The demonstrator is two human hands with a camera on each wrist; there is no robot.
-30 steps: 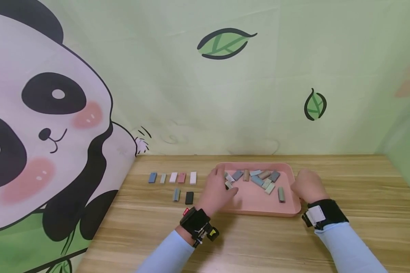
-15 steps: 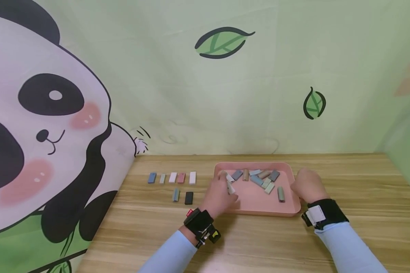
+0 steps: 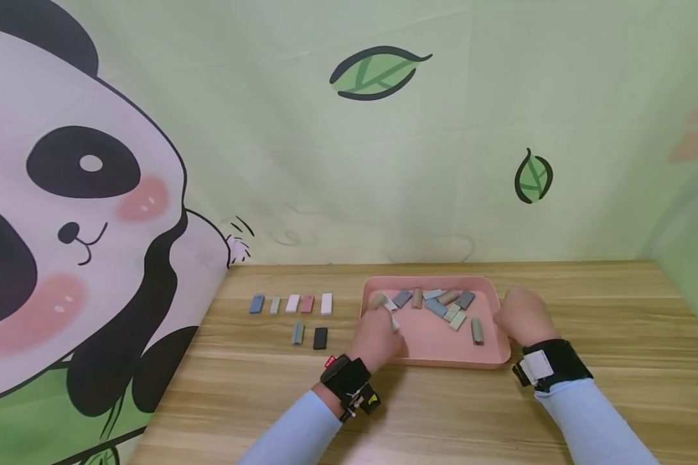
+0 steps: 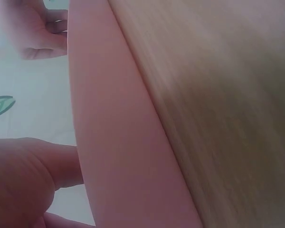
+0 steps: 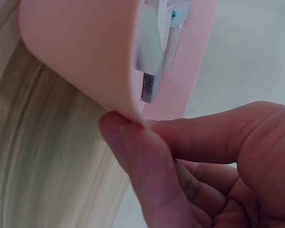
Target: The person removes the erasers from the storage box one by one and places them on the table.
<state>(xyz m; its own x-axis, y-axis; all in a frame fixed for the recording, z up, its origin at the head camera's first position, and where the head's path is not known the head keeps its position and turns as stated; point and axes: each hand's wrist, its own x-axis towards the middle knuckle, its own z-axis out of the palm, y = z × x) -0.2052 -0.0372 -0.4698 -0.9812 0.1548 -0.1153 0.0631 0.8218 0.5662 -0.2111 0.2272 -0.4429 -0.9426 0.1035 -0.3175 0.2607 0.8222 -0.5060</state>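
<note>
A pink tray (image 3: 442,349) on the wooden table holds several small blocks in grey, blue, brown and pale green. My right hand (image 3: 523,316) pinches its right rim; the right wrist view shows thumb and finger (image 5: 147,161) on either side of the wall. Over the tray's left end is my left hand (image 3: 375,339), bent down inside the rim. In the left wrist view the tray wall hides its fingertips, so I cannot tell what they hold. A brown-green block (image 3: 378,300) lies just beyond its knuckles, and a whitish block (image 3: 395,324) shows beside it.
Left of the tray, small blocks stand apart in two rows: a blue one (image 3: 257,304), a pink one (image 3: 307,304), white ones and others behind, a black one (image 3: 320,338) and a blue-green one (image 3: 298,332) in front. A panda-printed cloth (image 3: 302,161) hangs behind the table.
My left hand has drawn back slightly toward me, its fingers curling down into the tray, and the brown-green block now shows beyond it. My right hand keeps its place on the rim.
</note>
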